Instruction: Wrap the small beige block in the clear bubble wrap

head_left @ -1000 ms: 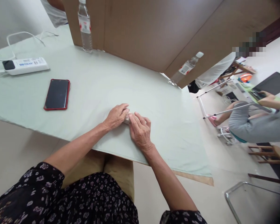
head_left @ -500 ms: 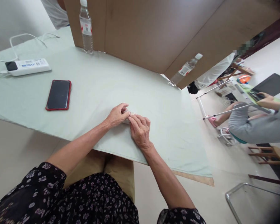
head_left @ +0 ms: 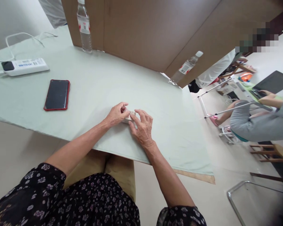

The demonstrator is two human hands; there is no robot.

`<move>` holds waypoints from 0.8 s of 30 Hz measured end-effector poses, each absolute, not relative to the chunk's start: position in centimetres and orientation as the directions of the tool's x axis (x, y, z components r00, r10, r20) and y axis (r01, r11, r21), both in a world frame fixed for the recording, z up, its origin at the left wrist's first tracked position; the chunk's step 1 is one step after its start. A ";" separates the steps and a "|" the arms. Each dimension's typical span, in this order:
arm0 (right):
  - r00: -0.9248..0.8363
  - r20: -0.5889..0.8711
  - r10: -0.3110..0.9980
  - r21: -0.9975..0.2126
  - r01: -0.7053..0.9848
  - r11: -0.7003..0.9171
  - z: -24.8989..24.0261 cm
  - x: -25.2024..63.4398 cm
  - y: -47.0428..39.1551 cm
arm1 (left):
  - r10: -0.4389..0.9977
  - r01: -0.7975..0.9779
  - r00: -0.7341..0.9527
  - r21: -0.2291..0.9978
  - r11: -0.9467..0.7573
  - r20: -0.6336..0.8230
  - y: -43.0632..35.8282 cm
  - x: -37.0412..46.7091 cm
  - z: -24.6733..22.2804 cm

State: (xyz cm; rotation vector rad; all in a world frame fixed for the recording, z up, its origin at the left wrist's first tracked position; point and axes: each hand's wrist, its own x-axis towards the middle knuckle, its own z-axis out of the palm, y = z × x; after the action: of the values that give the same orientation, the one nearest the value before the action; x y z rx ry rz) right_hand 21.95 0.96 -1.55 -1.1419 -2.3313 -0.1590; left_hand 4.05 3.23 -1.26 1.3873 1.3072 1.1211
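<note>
A small pale, flat object, perhaps a little box or block, lies between my hands near the table's front edge. My left hand grips its left end, fingers curled and thumb on top. On its right side my right hand touches it with the thumb and index finger, while the other fingers are raised and apart. The fingers cover much of the object, so what it is cannot be made out.
On the green cloth lie a red-cased phone and a white power strip. Two bottles stand by a large cardboard panel. At right, a seated person is beside a small table.
My right hand's fingers have lifted and spread, uncovering more of the pale object. My left hand stays on its left end. The whole view has shifted slightly.
</note>
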 end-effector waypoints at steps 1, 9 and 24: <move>-0.504 0.508 0.698 -0.117 0.763 0.636 -1.5 21.7 1.0 | 0.999 0.191 0.028 0.981 -0.042 0.038 3.2 4.0 -1.3; -0.301 0.614 0.730 -0.373 0.704 0.604 -2.2 22.4 1.4 | 1.000 0.193 -0.013 0.981 -0.005 0.008 3.3 4.0 -1.2; -0.152 0.336 0.930 -0.782 0.505 0.365 -2.6 22.9 3.4 | 0.999 0.135 -0.043 0.991 0.016 -0.010 3.1 3.7 -0.9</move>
State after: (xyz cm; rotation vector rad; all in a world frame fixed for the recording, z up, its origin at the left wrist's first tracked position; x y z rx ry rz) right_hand 22.87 3.37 -2.56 -1.2613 -1.7950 0.6424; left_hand 3.68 3.10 -0.93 1.2784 1.3461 1.1632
